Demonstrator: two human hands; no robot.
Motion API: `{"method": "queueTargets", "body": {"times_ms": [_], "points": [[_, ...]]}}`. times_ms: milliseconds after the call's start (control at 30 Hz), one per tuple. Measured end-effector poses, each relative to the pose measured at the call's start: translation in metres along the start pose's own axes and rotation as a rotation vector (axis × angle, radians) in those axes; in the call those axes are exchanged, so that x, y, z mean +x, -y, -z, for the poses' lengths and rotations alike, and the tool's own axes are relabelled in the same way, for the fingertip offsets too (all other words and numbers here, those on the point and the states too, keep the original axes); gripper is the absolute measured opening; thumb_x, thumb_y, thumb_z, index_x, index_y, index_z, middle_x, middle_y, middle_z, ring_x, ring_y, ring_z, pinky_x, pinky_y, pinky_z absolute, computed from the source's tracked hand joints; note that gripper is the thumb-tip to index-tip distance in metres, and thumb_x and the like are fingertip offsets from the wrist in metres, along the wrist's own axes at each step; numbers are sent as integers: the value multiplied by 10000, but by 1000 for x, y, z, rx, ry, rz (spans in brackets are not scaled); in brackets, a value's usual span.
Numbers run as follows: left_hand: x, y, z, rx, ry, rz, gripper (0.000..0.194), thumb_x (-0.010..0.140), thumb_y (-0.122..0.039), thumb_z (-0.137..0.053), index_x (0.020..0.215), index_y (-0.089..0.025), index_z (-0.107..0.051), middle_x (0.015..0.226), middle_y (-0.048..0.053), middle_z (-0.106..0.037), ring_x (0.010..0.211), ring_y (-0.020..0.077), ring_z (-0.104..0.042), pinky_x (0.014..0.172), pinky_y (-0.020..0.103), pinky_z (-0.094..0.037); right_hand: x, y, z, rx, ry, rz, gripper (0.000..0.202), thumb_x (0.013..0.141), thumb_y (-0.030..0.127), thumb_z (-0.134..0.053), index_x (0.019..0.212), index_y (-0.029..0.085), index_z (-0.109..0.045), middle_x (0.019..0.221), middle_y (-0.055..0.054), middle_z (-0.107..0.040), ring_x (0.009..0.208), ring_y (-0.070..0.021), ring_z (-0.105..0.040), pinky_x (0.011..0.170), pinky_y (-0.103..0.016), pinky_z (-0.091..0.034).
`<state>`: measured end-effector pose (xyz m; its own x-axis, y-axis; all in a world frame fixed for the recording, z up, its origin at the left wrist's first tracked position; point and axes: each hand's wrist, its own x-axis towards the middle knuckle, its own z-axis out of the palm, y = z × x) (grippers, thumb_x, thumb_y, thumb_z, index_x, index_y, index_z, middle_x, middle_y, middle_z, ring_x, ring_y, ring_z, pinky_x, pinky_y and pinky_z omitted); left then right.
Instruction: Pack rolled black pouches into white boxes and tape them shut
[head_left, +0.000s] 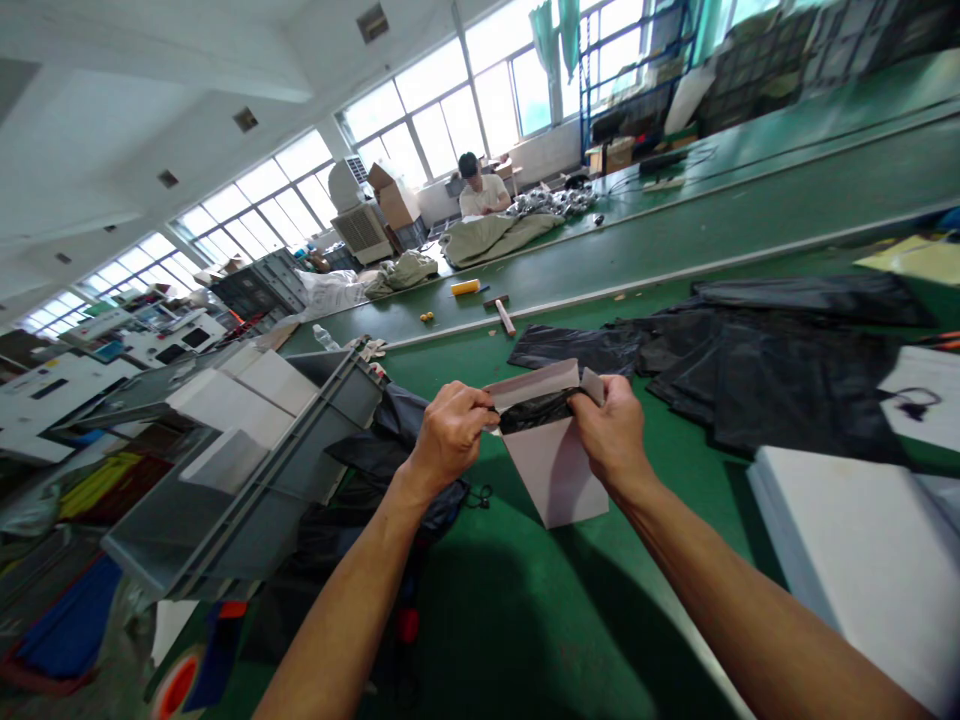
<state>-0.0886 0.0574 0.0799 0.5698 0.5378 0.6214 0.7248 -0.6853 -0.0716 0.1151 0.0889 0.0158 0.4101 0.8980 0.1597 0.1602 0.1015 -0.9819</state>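
An upright white box [559, 478] stands on the green table [480, 625] with its top open. Black plastic material [536, 411] fills the mouth of the box. My left hand [452, 437] pinches the box's left top edge, fingers closed. On the other side, my right hand [613, 430] grips the right top edge beside a raised flap, its thumb at the black material. Whether the fingers also hold some of that material is hard to make out.
A grey crate [300, 480] with white boxes [232, 405] is at left. Black bags [795, 370] lie right, above a white stack [855, 550]. An orange tape roll [178, 685] is bottom left. Across the table sits a person [484, 190].
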Motion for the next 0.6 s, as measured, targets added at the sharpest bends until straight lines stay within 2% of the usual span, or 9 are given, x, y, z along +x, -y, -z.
{"method": "queueTargets", "body": {"times_ms": [100, 200, 333, 500, 600], "points": [[-3, 4, 1, 20, -17, -41, 243, 875, -73, -471, 780, -176, -670, 851, 65, -689, 785, 166, -564, 729, 306, -453, 0, 1, 0, 0, 9, -3, 253, 690, 402, -607, 828, 204, -532, 711, 5, -568, 677, -200, -528, 631, -315, -377], [-4, 6, 4, -19, 45, 11, 231, 844, -65, -482, 906, -165, -681, 879, 61, -707, 794, 179, -583, 739, 332, -450, 0, 3, 1, -1, 10, 2, 251, 690, 407, -598, 823, 206, -525, 706, 7, -558, 673, -197, -517, 629, -316, -373], [-6, 2, 7, -130, 74, 183, 307, 786, -60, -494, 1016, -156, -673, 931, 60, -719, 848, 191, -612, 781, 353, -460, -1, 5, 2, -22, -3, 2, 251, 678, 406, -596, 813, 208, -520, 712, 3, -562, 680, -200, -516, 636, -321, -374], [-3, -13, 1, -130, 24, 417, 175, 786, -295, -686, 910, -173, -707, 911, 62, -708, 880, 207, -614, 819, 358, -473, -1, 4, 0, -13, -9, 7, 241, 676, 389, -602, 814, 206, -527, 729, -4, -572, 699, -205, -526, 648, -324, -380], [0, -20, -7, -58, 11, 526, 108, 788, -295, -709, 825, -194, -716, 855, 45, -701, 851, 196, -607, 798, 337, -470, 0, 2, -1, -16, -16, 8, 245, 681, 387, -611, 825, 203, -537, 741, -5, -576, 703, -204, -525, 652, -323, -378]]}}
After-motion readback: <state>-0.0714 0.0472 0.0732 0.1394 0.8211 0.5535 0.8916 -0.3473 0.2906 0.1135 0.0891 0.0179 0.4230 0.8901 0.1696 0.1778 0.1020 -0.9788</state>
